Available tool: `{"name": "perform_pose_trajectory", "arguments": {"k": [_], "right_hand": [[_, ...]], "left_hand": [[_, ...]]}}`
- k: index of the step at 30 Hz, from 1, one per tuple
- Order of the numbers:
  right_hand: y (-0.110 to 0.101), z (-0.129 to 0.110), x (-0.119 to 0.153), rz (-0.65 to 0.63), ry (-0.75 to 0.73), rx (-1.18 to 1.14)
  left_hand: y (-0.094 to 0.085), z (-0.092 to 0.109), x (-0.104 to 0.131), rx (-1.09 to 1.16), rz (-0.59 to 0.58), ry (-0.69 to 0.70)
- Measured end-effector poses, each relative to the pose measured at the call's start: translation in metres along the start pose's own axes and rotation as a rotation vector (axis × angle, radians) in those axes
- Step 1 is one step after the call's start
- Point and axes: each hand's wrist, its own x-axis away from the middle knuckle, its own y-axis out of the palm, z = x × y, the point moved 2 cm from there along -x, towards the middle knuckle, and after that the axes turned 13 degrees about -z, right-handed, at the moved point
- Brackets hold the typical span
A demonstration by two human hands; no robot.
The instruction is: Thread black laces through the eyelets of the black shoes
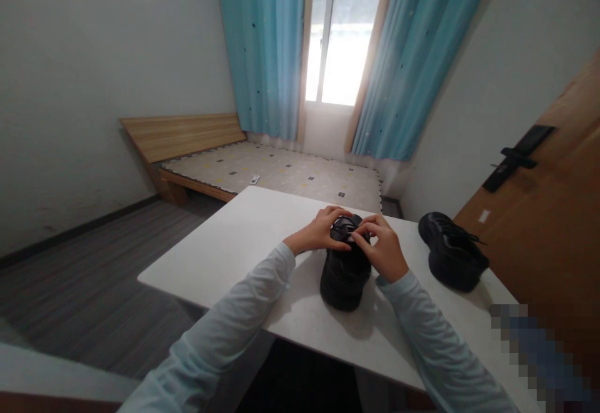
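Observation:
A black lace-up shoe (345, 278) stands on the white table (225, 238) with its heel toward me. My left hand (322, 228) is curved around the left side of its opening, fingers over the far side and thumb on the near side. At the right of the laces, my right hand (382, 247) is closed in a pinch on the shoelace, though its fingertips partly cover what they hold. The second black shoe (452, 253) rests at the table's right side, apart from both hands, its laces hanging loose over its side.
Beyond the table is a low bed (281, 166) with a patterned mattress and a wooden headboard (187, 135). A small white object (255, 180) lies near the mattress edge. To the right is a wooden door (553, 182) with a black handle (515, 158). A blurred patch covers the lower right.

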Motion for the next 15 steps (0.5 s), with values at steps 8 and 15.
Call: {"name": "perform_pose_trajectory", "arguments": {"k": [8, 15], "right_hand": [[-0.025, -0.003, -0.002, -0.061, 0.012, -0.568], [-0.035, -0.001, 0.001, -0.223, 0.081, -0.679]], "left_hand": [[0.008, -0.009, 0.004, 0.125, -0.167, -0.036], [0.008, -0.017, 0.004, 0.122, -0.180, -0.024]]}}
